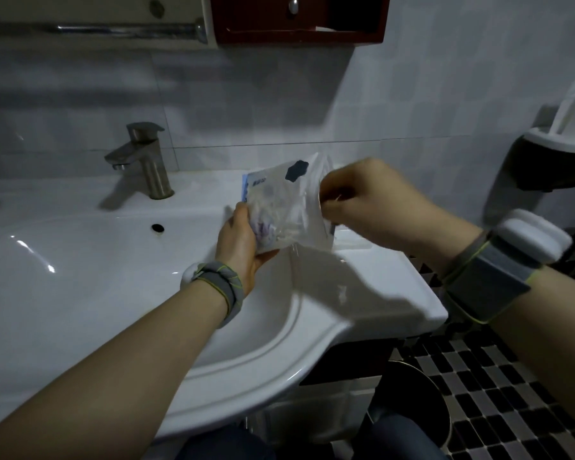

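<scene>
Packet: you hold a translucent plastic packet in both hands above the basin's right rim, just right of the view's centre.
Contents: white pieces are bunched inside, with a purple print low on the left; they are too blurred to name.
Packet surface: crinkled, glossy film, with a blue serrated strip at its 10 o'clock corner and a dark hexagonal patch at 12 o'clock.
Left grip: your left hand curls round the packet's 7 o'clock corner, thumb on the front face.
Right grip: your right hand pinches the packet's 3 o'clock edge, fingertips clamped on the film.
Basin: a basin of smooth, rounded white glazed ceramic lies at 8 o'clock from the packet, with a dark round overflow hole in its back wall.
Faucet: a faucet of brushed metal with an angular lever stands at 10 o'clock from the packet.
Wristbands: grey fabric wristbands with yellow-green edging wrap both wrists.
Floor: the floor at 4 o'clock has small black and white square tiles.
</scene>
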`<state>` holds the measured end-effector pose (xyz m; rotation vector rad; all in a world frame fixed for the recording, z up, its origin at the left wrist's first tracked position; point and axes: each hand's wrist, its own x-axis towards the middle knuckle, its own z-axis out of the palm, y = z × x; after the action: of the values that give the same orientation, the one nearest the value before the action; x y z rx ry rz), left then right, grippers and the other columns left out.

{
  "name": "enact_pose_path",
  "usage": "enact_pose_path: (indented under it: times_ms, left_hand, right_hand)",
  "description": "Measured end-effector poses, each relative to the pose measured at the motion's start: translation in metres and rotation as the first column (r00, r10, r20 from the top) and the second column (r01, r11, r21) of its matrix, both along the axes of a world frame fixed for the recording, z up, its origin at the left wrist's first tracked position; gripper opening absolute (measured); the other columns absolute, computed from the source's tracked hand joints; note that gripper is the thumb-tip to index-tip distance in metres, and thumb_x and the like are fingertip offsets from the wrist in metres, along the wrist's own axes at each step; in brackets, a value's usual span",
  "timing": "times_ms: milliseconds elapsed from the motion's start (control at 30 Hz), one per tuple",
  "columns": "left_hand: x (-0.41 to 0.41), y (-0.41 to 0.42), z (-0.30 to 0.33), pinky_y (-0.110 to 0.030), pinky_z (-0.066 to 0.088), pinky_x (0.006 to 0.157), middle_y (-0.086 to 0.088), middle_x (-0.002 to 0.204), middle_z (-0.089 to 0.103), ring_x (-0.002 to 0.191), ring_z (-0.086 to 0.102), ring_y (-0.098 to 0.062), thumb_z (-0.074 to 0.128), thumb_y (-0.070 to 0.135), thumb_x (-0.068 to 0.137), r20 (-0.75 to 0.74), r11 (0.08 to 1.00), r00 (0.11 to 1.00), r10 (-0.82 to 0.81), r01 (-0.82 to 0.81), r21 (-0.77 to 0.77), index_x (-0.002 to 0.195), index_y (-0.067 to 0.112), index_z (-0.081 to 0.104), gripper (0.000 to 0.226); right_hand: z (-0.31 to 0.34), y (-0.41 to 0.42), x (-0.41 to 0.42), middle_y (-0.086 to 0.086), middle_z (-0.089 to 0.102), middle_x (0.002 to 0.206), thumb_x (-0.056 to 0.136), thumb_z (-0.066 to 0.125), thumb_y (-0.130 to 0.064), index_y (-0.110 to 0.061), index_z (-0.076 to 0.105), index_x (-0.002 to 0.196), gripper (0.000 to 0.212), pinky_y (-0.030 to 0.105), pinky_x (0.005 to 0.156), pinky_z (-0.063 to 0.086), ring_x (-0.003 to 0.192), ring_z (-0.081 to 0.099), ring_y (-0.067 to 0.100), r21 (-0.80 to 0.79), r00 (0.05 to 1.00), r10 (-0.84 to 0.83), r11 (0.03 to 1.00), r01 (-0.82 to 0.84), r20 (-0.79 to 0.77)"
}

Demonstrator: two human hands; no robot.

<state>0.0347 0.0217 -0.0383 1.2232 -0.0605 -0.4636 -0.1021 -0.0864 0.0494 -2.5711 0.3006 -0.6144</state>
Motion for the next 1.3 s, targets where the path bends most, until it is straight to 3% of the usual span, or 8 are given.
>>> enact_pose_path:
  times_ms: [133,233,467,667,833,900,1033,1300]
  left_hand:
    - [0.002,0.002,0.002,-0.024,0.054,0.047,0.004,0.097,0.068,0.084,0.067,-0.016,0.04,0.047,0.1,0.093,0.997,0.995,0.026,-0.032,0.064,0.092,0.033,0.062,0.027]
    - [0.001,0.0,0.001,-0.023,0.053,0.046,0.0,0.106,0.068,0.085,0.067,-0.016,0.039,0.049,0.101,0.114,0.996,0.993,0.016,-0.026,0.082,0.105,0.032,0.063,0.03]
    - [0.007,0.001,-0.002,-0.022,0.053,0.046,-0.003,0.116,0.068,0.091,0.067,-0.017,0.039,0.047,0.1,0.145,0.993,0.988,0.051,-0.067,0.101,0.12,0.027,0.061,0.036]
    - [0.007,-0.001,-0.003,-0.023,0.052,0.045,-0.005,0.113,0.069,0.087,0.068,-0.018,0.038,0.046,0.101,0.146,0.993,0.988,0.049,-0.064,0.099,0.117,0.023,0.063,0.037]
    - [0.012,0.002,-0.008,-0.022,0.052,0.045,-0.002,0.105,0.07,0.082,0.066,-0.016,0.039,0.046,0.1,0.103,0.988,0.992,0.071,-0.084,0.126,0.113,0.023,0.064,0.036]
    - [0.014,0.002,-0.009,-0.021,0.052,0.044,-0.004,0.103,0.069,0.079,0.065,-0.016,0.04,0.044,0.1,0.076,0.989,0.994,0.078,-0.087,0.121,0.115,0.02,0.063,0.036]
    - [0.016,0.003,-0.011,-0.021,0.052,0.045,-0.002,0.096,0.068,0.074,0.064,-0.015,0.04,0.045,0.101,0.036,0.991,0.997,0.075,-0.078,0.113,0.119,0.019,0.062,0.038]
    - [0.024,0.004,-0.018,-0.024,0.052,0.05,0.001,0.091,0.067,0.075,0.064,-0.015,0.04,0.047,0.101,-0.014,0.988,0.995,0.096,-0.093,0.12,0.117,0.02,0.063,0.039]
  right_hand:
    - [0.0,0.003,0.014,0.001,0.062,0.05,0.081,0.059,-0.008,-0.014,0.067,0.062,0.022,0.005,0.035,0.031,0.03,0.048,0.002,-0.02,0.991,-0.03,0.999,0.027,-0.13]
    - [-0.005,0.007,0.027,0.004,0.069,0.064,0.085,0.065,-0.025,-0.018,0.071,0.083,0.009,0.015,0.04,0.04,0.04,0.055,0.011,-0.036,0.958,0.038,0.998,-0.05,-0.286]
    - [-0.012,0.01,0.041,-0.005,0.045,0.041,0.085,0.048,0.002,-0.013,0.043,0.055,0.034,0.014,0.034,0.031,0.046,0.045,0.015,-0.158,0.928,-0.085,0.987,0.028,-0.364]
    - [-0.016,0.006,0.037,-0.003,0.042,0.061,0.089,0.047,-0.001,-0.03,0.039,0.066,0.038,0.027,0.052,0.035,0.056,0.04,0.016,-0.167,0.95,-0.041,0.986,-0.012,-0.31]
    - [-0.019,0.001,0.034,0.001,0.069,0.093,0.083,0.043,-0.007,-0.034,0.059,0.07,0.034,0.029,0.07,0.053,0.078,0.061,0.024,-0.055,0.987,0.008,0.998,-0.017,-0.158]
    - [-0.014,-0.001,0.03,-0.004,0.065,0.076,0.087,0.048,-0.01,-0.029,0.053,0.057,0.036,0.025,0.062,0.048,0.067,0.058,0.019,-0.068,0.989,-0.02,0.998,0.01,-0.147]
    - [-0.007,-0.011,0.025,-0.006,0.058,0.061,0.089,0.057,-0.013,-0.016,0.069,0.08,0.015,0.011,0.04,0.037,0.045,0.053,0.012,0.085,0.991,-0.004,0.996,0.015,-0.136]
    - [-0.005,-0.045,0.006,0.007,0.06,0.067,0.089,0.064,-0.009,-0.007,0.068,0.076,0.014,0.024,0.047,0.042,0.04,0.047,0.011,0.451,0.997,-0.001,0.892,0.037,-0.079]
